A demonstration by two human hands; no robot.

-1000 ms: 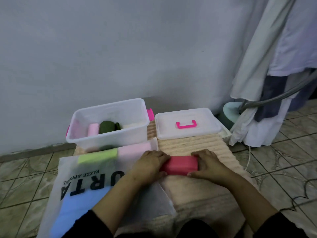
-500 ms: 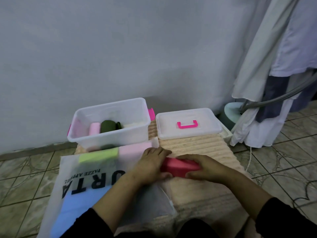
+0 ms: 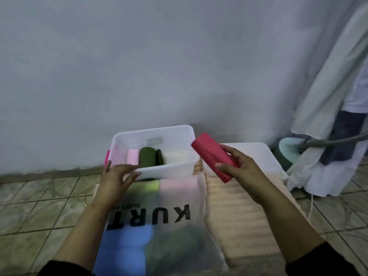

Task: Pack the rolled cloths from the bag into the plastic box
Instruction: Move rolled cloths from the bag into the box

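The right hand is wrapped around a red rolled cloth, fingers over the top and thumb on the near side, holding it in the air tilted, its upper end at the right rim of the clear plastic box. The left hand grips the box's near rim, thumb up at the left corner and fingers lying along the edge. Inside the box lie a pale pink roll, a dark green roll beside it, and something whitish at the right end. In front of the box lies a translucent bag printed with black letters, with light green, pink, blue and dark green cloths showing through it. The box lid lies to the right, behind the red roll. All of it lies on a ribbed beige cloth on the tiled floor.
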